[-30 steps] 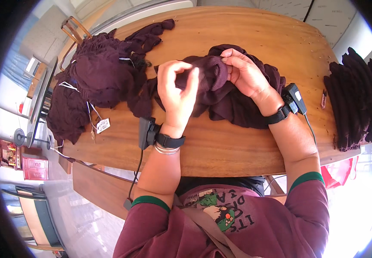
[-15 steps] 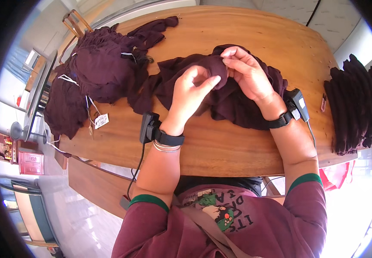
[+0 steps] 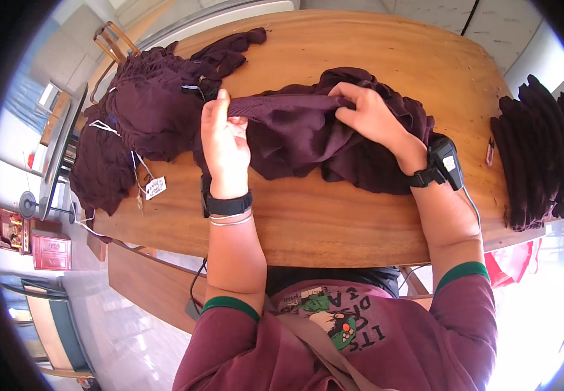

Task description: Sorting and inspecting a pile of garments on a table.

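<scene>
A dark maroon knitted garment lies bunched across the middle of the wooden table, its upper edge lifted and stretched between my hands. My left hand pinches one end of that edge, thumb pointing up. The other end is gripped by my right hand, its fingers curled over the cloth. Behind and beyond the right hand, the rest of the garment sits in loose folds. Which part of the garment the stretched edge belongs to, I cannot tell.
A large heap of similar maroon cloth, tied with white strings and bearing a paper tag, lies at the left. Folded dark pieces are stacked at the right edge, beside a small cutter. The wooden table has a bench before it.
My left hand has moved left, away from the right hand, pulling the garment's edge out straight. My right hand has turned palm down and stayed near its place.
</scene>
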Action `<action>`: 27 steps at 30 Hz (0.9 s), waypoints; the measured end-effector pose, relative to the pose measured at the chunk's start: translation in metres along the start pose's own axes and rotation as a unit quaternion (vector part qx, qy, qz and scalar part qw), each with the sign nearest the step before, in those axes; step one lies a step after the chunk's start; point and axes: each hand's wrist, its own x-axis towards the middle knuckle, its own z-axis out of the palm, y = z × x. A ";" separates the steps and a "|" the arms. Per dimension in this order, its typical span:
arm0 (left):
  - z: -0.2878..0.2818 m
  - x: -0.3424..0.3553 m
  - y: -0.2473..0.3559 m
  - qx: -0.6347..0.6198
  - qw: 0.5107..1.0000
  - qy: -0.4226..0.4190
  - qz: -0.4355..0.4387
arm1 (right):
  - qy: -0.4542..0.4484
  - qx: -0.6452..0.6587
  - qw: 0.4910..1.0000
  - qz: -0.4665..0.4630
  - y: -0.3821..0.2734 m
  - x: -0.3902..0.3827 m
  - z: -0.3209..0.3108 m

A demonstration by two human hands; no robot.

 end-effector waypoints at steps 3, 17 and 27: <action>-0.008 0.000 -0.016 -0.013 0.998 0.020 -0.052 | 0.029 -0.006 0.998 0.061 -0.009 0.003 -0.006; 0.025 -0.032 -0.040 0.505 0.741 -0.254 0.363 | -0.002 0.498 0.859 0.117 -0.004 0.004 -0.007; 0.032 -0.032 -0.038 0.446 0.754 -0.238 0.419 | -0.010 0.592 0.788 0.169 -0.002 0.000 -0.004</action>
